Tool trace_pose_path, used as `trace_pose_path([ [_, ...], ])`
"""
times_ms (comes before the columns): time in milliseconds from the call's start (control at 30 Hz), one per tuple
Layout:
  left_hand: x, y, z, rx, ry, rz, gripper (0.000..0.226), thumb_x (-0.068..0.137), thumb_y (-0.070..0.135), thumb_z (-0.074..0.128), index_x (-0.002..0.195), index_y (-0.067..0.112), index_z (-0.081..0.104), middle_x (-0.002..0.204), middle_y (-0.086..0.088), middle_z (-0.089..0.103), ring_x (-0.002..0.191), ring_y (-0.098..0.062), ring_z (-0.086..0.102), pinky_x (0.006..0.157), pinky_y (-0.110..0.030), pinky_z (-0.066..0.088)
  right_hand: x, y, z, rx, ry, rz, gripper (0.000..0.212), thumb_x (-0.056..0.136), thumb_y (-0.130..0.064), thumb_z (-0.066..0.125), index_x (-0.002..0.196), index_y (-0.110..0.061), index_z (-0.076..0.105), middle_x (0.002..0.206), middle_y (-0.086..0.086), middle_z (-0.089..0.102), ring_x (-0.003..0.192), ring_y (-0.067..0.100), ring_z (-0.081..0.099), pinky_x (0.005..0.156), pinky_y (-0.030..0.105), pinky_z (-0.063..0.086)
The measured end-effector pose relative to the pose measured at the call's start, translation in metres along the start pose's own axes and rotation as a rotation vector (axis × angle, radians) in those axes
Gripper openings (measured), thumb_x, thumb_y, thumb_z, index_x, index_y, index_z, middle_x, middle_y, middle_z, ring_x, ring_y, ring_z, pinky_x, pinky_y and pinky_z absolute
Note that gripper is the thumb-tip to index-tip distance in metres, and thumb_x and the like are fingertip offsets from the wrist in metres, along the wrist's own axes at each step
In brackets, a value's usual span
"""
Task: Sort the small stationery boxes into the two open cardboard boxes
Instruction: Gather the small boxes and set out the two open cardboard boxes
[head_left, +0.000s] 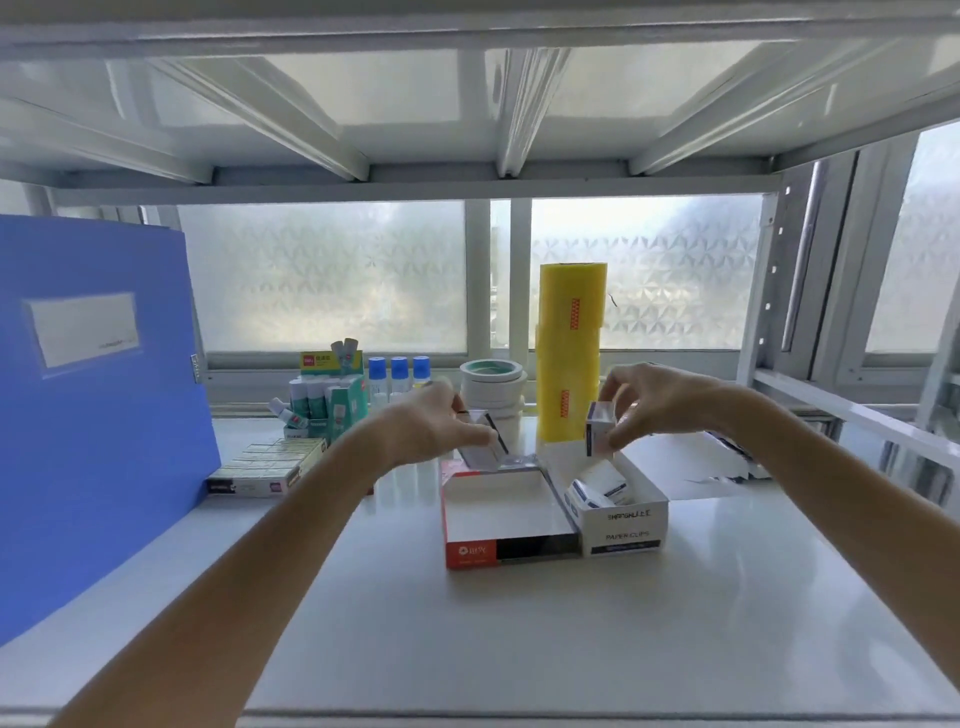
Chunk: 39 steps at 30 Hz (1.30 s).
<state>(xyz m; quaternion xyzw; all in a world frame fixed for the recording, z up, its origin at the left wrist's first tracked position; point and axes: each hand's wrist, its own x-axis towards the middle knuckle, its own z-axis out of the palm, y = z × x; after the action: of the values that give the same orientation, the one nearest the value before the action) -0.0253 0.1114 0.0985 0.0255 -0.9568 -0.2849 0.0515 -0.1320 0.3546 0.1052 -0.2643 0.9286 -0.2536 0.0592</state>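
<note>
Holding one small box in each hand, we hover mid-frame: left hand (436, 421) pinches black-edged box (485, 441) above red carton (501, 512); right hand (654, 400) pinches upright white box (600, 428) directly above paper-clip carton (626, 512).

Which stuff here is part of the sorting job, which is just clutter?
In play: red carton, paper clip carton, small box in left hand, small box in right hand.
Clutter: blue folder, yellow tape rolls, white tape rolls, glue sticks, blue-capped bottles.
</note>
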Motion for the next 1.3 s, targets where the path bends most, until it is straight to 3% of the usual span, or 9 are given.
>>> trace_pose_path([
  [167,0.036,0.050,0.034,-0.036,-0.060,0.282,0.043,0.081,0.011,0.075,0.120,0.001,0.063,0.070,0.009,0.056,0.062,-0.006,0.052,0.057,-0.015,0.048,-0.005,0.021,0.002,-0.118,-0.063,-0.046,0.057,0.066,-0.021,0.087,0.117,-0.023,0.063,0.096,-0.006,0.063,0.087,0.014,0.062,0.071,0.019,0.048],
  [333,0.088,0.071,0.080,0.345,-0.179,0.321,0.046,0.082,0.019,0.069,0.127,0.023,0.063,0.128,-0.009,0.058,0.122,-0.028,0.047,0.107,-0.046,0.038,0.001,0.029,0.022,-0.261,-0.135,-0.020,0.057,0.068,-0.023,0.085,0.120,-0.020,0.063,0.100,-0.002,0.065,0.105,0.024,0.064,0.090,0.036,0.053],
  [533,0.113,0.053,0.117,0.397,-0.193,0.227,0.042,0.081,0.007,0.066,0.123,0.014,0.063,0.126,-0.012,0.058,0.116,-0.029,0.051,0.099,-0.041,0.048,0.002,0.036,0.026,-0.266,-0.056,0.042,0.065,0.064,-0.018,0.084,0.120,-0.016,0.052,0.096,-0.006,0.064,0.104,0.022,0.064,0.094,0.040,0.052],
  [767,0.119,0.051,0.121,0.386,-0.332,0.152,0.039,0.089,0.013,0.057,0.127,0.012,0.064,0.133,-0.017,0.058,0.132,-0.036,0.043,0.116,-0.050,0.031,0.000,0.035,0.025,-0.353,-0.090,-0.012,0.046,0.071,-0.017,0.079,0.116,-0.019,0.068,0.101,-0.007,0.062,0.103,0.016,0.061,0.090,0.030,0.051],
  [900,0.101,0.055,0.113,0.336,-0.378,0.146,0.053,0.093,0.019,0.053,0.145,0.024,0.046,0.153,-0.019,0.032,0.144,-0.036,0.026,0.118,-0.050,0.025,-0.004,0.033,0.023,-0.350,-0.097,0.000,0.052,0.074,-0.029,0.078,0.124,-0.023,0.065,0.112,-0.009,0.062,0.110,0.015,0.059,0.082,0.026,0.046],
  [967,0.086,0.049,0.090,0.165,-0.290,0.199,0.056,0.095,0.024,0.053,0.149,0.027,0.039,0.158,-0.015,0.023,0.148,-0.033,0.019,0.121,-0.052,0.018,-0.006,0.033,0.019,-0.297,-0.061,0.005,0.055,0.076,-0.035,0.076,0.128,-0.023,0.061,0.125,-0.004,0.061,0.113,0.016,0.058,0.092,0.031,0.048],
  [1067,0.062,0.014,0.047,-0.080,-0.044,0.163,0.045,0.098,0.016,0.049,0.142,0.013,0.048,0.149,-0.013,0.046,0.133,-0.026,0.045,0.111,-0.034,0.035,-0.008,0.031,0.017,-0.220,0.078,-0.056,0.044,0.080,-0.038,0.072,0.122,-0.025,0.064,0.124,-0.002,0.064,0.107,0.016,0.061,0.090,0.033,0.048],
  [1167,0.052,-0.056,0.014,0.120,0.161,-0.121,0.040,0.098,0.025,0.049,0.133,0.008,0.054,0.133,-0.014,0.057,0.111,-0.023,0.055,0.096,-0.031,0.044,-0.007,0.014,0.031,-0.146,0.175,-0.161,0.031,0.084,-0.033,0.069,0.113,-0.023,0.067,0.115,0.001,0.067,0.098,0.015,0.062,0.083,0.029,0.050],
  [1300,0.048,-0.121,0.019,0.265,0.170,-0.386,0.058,0.093,0.051,0.048,0.133,0.009,0.051,0.135,-0.020,0.052,0.122,-0.034,0.053,0.102,-0.045,0.045,-0.006,-0.025,0.065,-0.062,0.212,-0.294,0.026,0.087,-0.026,0.069,0.112,-0.021,0.067,0.106,-0.004,0.064,0.091,0.010,0.063,0.077,0.023,0.052],
])
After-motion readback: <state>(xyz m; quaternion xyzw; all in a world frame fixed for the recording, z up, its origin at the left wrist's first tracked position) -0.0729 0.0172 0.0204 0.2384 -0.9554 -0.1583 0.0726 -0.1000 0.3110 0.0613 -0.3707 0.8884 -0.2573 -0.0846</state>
